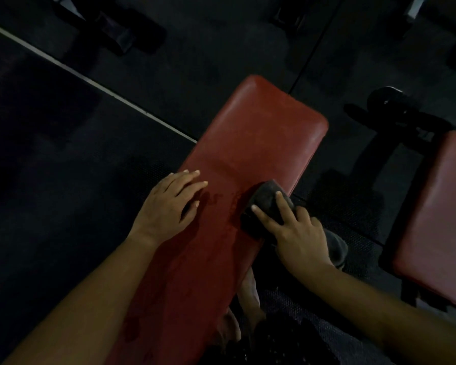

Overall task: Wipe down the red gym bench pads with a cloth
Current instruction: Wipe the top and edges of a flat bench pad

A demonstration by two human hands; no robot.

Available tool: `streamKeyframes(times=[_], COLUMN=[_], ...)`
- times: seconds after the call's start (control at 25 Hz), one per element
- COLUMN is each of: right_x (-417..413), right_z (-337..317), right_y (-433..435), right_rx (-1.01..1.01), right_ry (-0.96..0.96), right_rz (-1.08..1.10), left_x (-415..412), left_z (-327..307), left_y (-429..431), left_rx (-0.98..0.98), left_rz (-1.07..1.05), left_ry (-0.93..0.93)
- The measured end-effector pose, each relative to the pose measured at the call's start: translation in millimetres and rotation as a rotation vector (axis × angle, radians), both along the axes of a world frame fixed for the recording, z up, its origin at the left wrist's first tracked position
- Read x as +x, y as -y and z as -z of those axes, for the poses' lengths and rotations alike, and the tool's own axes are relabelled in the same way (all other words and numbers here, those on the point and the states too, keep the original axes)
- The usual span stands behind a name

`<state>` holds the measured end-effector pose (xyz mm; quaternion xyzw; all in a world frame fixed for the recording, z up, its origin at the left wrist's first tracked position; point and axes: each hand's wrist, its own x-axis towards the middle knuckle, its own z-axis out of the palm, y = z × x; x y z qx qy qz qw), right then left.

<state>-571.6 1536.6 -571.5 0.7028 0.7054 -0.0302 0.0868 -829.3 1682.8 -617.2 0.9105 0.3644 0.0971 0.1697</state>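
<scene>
A long red bench pad (pixel 248 133) runs diagonally from the lower left toward the upper middle, its rounded far end pointing away from the person. A dark cloth (pixel 263 198) lies bunched on the pad's right edge, about halfway along its visible length. Part of it sits on the red surface and the rest droops over the side toward the floor (pixel 63 180).

The right hand (pixel 298 233) lies on top of the cloth with its fingers (pixel 282 204) stretched out and spread, pressing the fabric flat against the pad rather than curling round it. Its palm sits over the pad's edge, where the cloth hangs down.

The left hand (pixel 169 206) rests flat and uncurled on the opposite, left edge of the same pad, level with the cloth and well apart from it, and holds nothing. Between the two hands, dark wet streaks (pixel 216 198) mark the red surface and trail back along it toward the person.

A second red pad (pixel 437 212) stands to the right, beside a black metal frame (pixel 395 109). A pale line (pixel 90 80) crosses the dark floor at the upper left. The light is dim and fine surface detail is hard to make out.
</scene>
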Motion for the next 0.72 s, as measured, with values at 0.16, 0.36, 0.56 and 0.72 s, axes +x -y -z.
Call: streamKeyframes(times=[0.16, 0.36, 0.56, 0.72], right_x=[-37, -66, -81, -73], right_z=[-1, -9, -6, -2], right_y=[-64, -144, -163, -129], right_rx=[-0.008, -0.055, -0.031, -0.048], right_ry=[0.025, -0.002, 0.093, 0.07], right_rz=[-0.028, -0.122, -0.328, -0.325], left_x=[-7, -18, -48, -51], left_z=[6, -1, 1, 3], left_y=[13, 14, 42, 52], left_rx=[-0.058, -0.104, -0.042, -0.115], left_rz=[-0.004, -0.056, -0.07, -0.114], left_ry=[-0.042, -0.037, -0.098, -0.061])
